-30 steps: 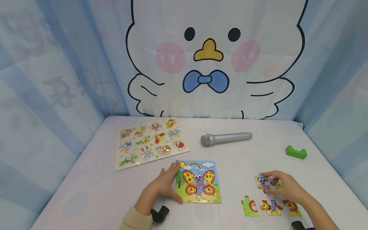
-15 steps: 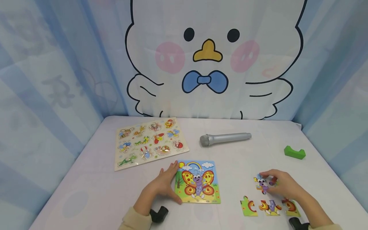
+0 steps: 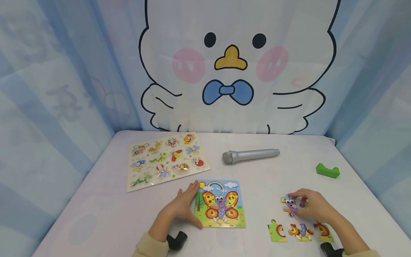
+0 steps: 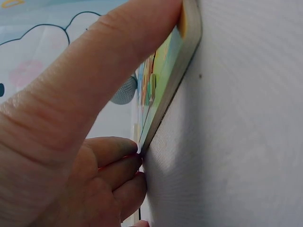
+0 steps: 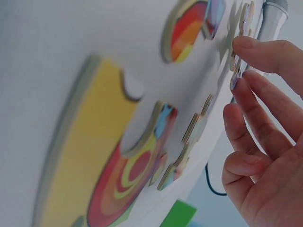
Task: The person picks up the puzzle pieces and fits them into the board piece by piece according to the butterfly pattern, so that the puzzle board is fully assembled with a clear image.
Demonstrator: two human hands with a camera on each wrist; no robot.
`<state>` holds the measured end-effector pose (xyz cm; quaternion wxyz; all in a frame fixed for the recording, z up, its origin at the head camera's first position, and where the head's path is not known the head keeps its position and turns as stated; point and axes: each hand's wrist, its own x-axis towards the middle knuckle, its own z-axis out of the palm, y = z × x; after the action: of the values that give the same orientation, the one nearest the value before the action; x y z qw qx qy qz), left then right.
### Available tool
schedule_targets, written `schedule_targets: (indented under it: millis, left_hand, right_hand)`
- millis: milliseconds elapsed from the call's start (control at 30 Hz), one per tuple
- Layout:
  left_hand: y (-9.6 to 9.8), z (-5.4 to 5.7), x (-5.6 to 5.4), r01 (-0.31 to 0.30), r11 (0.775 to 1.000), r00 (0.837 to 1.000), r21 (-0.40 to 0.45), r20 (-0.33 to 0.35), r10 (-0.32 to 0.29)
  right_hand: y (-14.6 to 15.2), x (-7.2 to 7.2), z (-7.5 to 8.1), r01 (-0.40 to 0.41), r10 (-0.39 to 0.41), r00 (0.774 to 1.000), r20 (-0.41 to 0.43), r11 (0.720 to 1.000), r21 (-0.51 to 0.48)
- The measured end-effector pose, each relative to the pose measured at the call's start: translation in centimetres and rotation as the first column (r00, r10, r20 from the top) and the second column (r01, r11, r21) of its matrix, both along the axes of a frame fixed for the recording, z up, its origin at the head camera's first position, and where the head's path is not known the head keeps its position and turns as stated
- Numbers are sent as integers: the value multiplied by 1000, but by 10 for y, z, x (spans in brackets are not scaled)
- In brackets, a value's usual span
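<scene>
On the table a square butterfly puzzle board (image 3: 221,217) lies beside my left hand (image 3: 181,205). My thumb touches its near left corner and my fingertips its far left corner; in the left wrist view the thumb (image 4: 94,71) overlaps the board's edge. To the right, my right hand (image 3: 316,207) pinches a puzzle piece (image 3: 290,204) with the butterfly's purple face between thumb and fingers. Another reddish piece (image 3: 303,202) is partly hidden behind those fingers. Nearer me lie a green-and-red piece (image 3: 274,233), a purple-bodied piece (image 3: 303,232) and a red-ringed piece (image 3: 324,232).
A wooden insect puzzle (image 3: 168,160) lies at the back left, with a grey toy microphone (image 3: 252,155) to its right. Farther right stands a green notched block (image 3: 327,171). A curtain (image 3: 237,117) with a printed cartoon character hangs behind the table.
The head view has drifted slightly. My right forearm has shifted a little left, bringing its sleeve into view, while the fingers keep their pinch. My left hand stays at the board.
</scene>
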<state>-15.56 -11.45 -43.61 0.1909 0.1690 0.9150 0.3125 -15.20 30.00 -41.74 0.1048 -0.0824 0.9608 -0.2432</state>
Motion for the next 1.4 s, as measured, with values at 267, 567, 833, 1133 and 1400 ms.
schedule_targets:
  millis: [267, 567, 833, 1133, 1400]
  left_hand:
    - [-1, 0, 1, 5, 1000, 1000, 5, -6, -5]
    - [0, -1, 0, 9, 1000, 1000, 5, -10, -9]
    - [0, 0, 1, -1, 1000, 1000, 1, -7, 1]
    - [0, 1, 1, -5, 1000, 1000, 2, 5, 5]
    - [1, 0, 0, -12, 1000, 1000, -3, 7, 12]
  right_hand:
    - [-17, -1, 4, -87, 86, 995, -54, 996, -14]
    - [-39, -2, 11, -175, 170, 981, -91, 983, -51]
    - [-62, -7, 13, -234, 224, 969, -100, 968, -93]
    - [-88, -13, 10, -284, 271, 956, -111, 951, -122]
    - [-113, -16, 12, -360, 339, 927, -159, 925, -126]
